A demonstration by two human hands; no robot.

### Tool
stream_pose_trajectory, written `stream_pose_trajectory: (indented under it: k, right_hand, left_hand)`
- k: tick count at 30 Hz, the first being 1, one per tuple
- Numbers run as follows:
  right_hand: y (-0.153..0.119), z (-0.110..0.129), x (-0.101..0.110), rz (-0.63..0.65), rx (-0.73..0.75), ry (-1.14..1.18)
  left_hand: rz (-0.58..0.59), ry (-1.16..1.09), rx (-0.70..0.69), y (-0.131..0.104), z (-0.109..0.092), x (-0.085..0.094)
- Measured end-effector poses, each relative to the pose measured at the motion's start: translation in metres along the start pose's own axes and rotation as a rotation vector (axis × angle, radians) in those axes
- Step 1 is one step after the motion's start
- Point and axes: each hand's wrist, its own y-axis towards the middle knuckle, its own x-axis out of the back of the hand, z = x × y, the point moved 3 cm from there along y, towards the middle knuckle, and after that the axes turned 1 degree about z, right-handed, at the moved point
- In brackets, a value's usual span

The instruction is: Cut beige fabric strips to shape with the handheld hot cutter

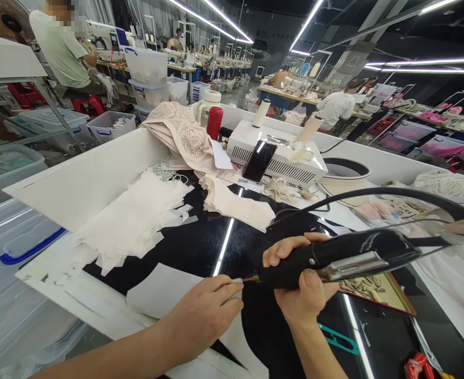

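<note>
My right hand is wrapped round a black corded hand tool with a silver lever on its side. The tool's narrow metal tip points left, close to the fingertips of my left hand. That hand is closed, its fingers pinching a small pale piece of material; its exact shape is mostly hidden. Beneath the left hand and forearm, a smooth white sheet piece lies on the glossy black table top. Whether the pinched bit belongs to this sheet, I cannot tell.
Cream fabric pieces lie in a spread pile and a smaller stack. Behind stand a white vented box, a phone and lace fabric. A tray of small parts and red-handled scissors lie right. Co-workers sit beyond.
</note>
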Motion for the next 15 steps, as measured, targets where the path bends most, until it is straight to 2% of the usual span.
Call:
stream_pose_trajectory:
  k: [15]
  right_hand:
    - [-0.0013, -0.0022, -0.0011, 0.005, -0.001, -0.031]
  left_hand:
    - [-0.006, 0.03, -0.018, -0.0014, -0.0013, -0.0022]
